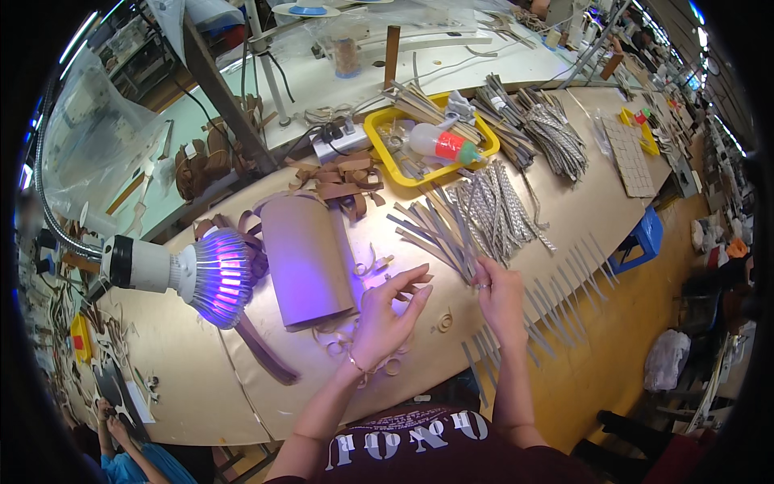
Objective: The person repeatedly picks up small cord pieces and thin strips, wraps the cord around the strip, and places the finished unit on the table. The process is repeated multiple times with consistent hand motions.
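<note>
Strips [439, 234]: a fan of flat grey strips on the table [201, 387], near its front edge, just ahead of the right hand; their near ends meet at that hand's fingertips.
Right hand [500, 298]: fingers drawn together and pointing down at the near ends of the strips; whether it actually pinches one I cannot tell.
Left hand [387, 319]: lifted a little off the table, fingers loosely spread, thumb and forefinger close on a thin brown strip [411, 284].
Edge row [556, 298]: more grey strips laid side by side, sticking out over the front edge to the right of the right hand.
Braids [504, 206]: silvery plaited strips lying beside the fan, toward the tray.
Tray [387, 161]: yellow, shallow, behind the fan; it holds a white squeeze bottle [439, 143] with a red label and green tip lying on its side, a bundle of tan strips across its back rim, and small clutter I cannot make out.
Roll [306, 258]: curved brown sheet left of the left hand, lit violet.
Lamp [205, 274]: white-necked bulb glowing violet, over the left part of the table.
Curls [339, 339]: pale shavings on the table around the left hand.
</note>
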`<state>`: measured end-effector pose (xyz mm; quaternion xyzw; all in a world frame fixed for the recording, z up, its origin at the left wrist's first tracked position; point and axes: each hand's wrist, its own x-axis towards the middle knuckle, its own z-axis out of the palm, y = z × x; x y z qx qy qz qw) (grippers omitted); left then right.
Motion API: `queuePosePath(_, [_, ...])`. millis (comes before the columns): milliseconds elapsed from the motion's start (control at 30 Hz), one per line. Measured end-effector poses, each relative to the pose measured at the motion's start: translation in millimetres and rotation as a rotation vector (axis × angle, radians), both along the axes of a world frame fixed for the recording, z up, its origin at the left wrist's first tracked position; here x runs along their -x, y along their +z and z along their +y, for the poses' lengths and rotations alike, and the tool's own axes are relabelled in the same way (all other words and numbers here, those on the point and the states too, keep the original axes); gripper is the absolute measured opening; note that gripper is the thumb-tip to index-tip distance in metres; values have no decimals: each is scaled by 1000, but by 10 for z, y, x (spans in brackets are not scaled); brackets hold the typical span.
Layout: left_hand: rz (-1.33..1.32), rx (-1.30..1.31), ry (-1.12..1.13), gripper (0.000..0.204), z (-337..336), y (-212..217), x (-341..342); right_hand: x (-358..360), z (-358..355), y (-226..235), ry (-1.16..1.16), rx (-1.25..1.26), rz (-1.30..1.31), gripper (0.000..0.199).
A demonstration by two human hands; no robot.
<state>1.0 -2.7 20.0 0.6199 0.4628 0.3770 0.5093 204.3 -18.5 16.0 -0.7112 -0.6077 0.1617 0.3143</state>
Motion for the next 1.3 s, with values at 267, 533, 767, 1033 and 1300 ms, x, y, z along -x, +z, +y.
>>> queuePosePath(267, [-422,4,283,32,-41,146,-24,94,-192,351,302,377,519,21])
queuePosePath(533, [191,-956,285,40,-80,243,122,386,-305,525,233,-117,447,13])
queuePosePath(767, [323,-1056,196,43,-158,244,128,528,-452,819,287,-37,733,12])
queuePosePath(1033, [409,-1043,173,40,-208,234,152,568,-448,836,259,-64,611,9])
queuePosePath(1300, [378,-1040,181,41,-218,227,85,563,-446,790,249,-81,591,7])
